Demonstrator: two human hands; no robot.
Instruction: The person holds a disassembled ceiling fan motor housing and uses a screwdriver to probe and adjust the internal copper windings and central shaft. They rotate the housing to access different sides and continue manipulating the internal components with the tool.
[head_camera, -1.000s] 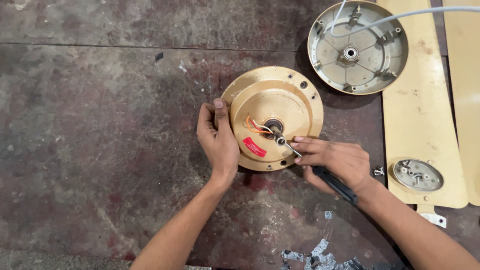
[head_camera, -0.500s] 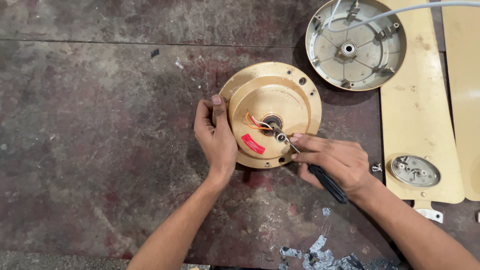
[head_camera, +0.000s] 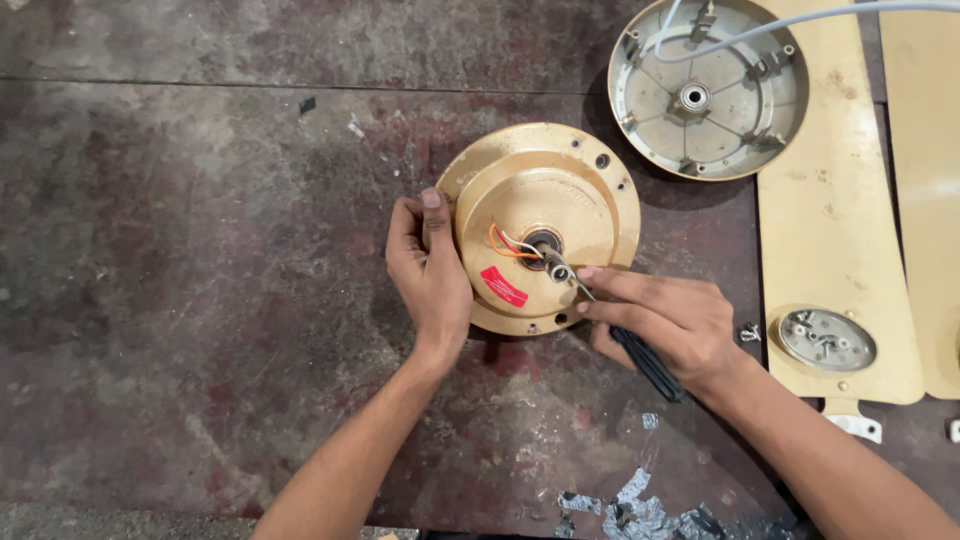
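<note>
At the near edge of the stained worktop (head_camera: 180, 300) lay scraps of torn foil (head_camera: 630, 505). Just beyond, the right hand (head_camera: 665, 320) was closed around a black-handled screwdriver (head_camera: 645, 362), its tip close by the centre shaft of the gold fan motor (head_camera: 545, 225) at mid-table. The left hand (head_camera: 430, 275) was cupped against the motor's left rim, fingers curled, steadying it. Orange and white wires (head_camera: 505, 245) curled out by the shaft. The work appeared to be at the hub or a near-side screw; the tip needed to seat squarely while the wires stayed clear. To the left the table lay open; to the right cream fan blades (head_camera: 830, 230) crowded close, and farther back sat the grey motor cover (head_camera: 710, 90).
</note>
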